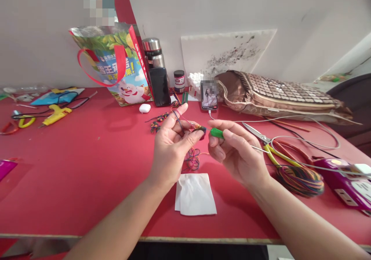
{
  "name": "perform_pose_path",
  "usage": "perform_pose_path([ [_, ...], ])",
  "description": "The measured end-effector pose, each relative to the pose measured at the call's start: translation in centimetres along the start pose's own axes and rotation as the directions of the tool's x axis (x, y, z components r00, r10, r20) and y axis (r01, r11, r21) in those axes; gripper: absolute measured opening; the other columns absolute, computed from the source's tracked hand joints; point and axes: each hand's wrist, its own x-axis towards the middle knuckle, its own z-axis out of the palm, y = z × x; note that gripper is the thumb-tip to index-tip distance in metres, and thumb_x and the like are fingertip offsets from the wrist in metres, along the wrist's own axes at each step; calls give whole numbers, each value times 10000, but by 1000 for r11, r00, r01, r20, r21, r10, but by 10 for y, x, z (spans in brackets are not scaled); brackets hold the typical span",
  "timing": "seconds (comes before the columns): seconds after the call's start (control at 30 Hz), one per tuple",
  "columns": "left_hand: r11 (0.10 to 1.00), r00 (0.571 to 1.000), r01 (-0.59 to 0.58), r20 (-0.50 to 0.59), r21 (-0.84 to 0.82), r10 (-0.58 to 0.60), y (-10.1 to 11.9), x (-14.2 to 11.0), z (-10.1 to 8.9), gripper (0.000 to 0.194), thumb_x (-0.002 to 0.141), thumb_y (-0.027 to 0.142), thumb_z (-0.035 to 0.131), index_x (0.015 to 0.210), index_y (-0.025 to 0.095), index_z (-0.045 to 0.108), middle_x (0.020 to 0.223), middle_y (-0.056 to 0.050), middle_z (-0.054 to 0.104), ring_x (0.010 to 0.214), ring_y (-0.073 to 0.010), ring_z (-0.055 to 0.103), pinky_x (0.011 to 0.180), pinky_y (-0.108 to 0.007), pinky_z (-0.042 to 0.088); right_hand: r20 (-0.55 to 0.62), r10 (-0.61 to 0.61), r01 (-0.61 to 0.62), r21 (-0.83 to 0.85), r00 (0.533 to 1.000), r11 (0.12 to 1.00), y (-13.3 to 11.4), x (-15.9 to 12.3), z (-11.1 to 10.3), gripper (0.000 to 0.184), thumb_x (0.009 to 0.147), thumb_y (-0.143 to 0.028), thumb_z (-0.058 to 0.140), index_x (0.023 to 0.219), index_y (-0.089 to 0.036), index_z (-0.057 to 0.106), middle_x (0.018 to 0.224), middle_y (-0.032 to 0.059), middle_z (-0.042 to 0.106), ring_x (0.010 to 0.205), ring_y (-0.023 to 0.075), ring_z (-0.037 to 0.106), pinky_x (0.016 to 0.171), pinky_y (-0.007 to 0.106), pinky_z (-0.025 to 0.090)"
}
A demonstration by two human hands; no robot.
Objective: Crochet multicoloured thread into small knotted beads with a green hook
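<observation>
Hands: 2. Left hand [174, 146] pinching yarn piece [198, 127], thumb against fingers; right hand [239, 150] closed round green-handled tool [216, 133].
Yarn piece: 1, multicoloured, held above red table [116, 190], just beside tool.
Yarn coil [301, 180]: 1, by scissors [265, 139] handles.
Phones: 2, one dark [159, 87], one lit [209, 96].
Containers: 3: shopping bag [116, 72], steel flask [158, 61], small jar [179, 81]. Contents: can't tell.
White tissue [197, 194]: near table edge.
</observation>
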Motion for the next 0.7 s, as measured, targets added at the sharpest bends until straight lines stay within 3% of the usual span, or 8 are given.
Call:
perform_pose_path([
  [0.2,1000,1000,-1,3,-6,1,0,-1,1,576,762,152,941,1290,255,735,857,46,736,817,-117,734,808,-244,603,28,-1,1,23,1000,1000,2,0,0,189,885,-368,855,1022,-238,869,733,3,699,529,89,492,521,270,447],
  [0.5,1000,1000,9,14,21,-9,0,-2,1,570,743,171,955,1266,273,755,900,34,731,774,-109,676,684,-222,539,-24,64,-63,46,998,997,0,4,2,165,878,-364,809,952,-221,775,715,-18,630,517,85,382,498,260,408],
  [0.7,1000,1000,3,15,22,-4,-2,-1,0,554,757,172,945,1267,270,751,911,27,740,827,-116,691,763,-229,562,4,96,-96,80,995,992,0,5,2,160,874,-351,814,950,-218,767,718,-27,614,521,79,346,500,253,374],
])
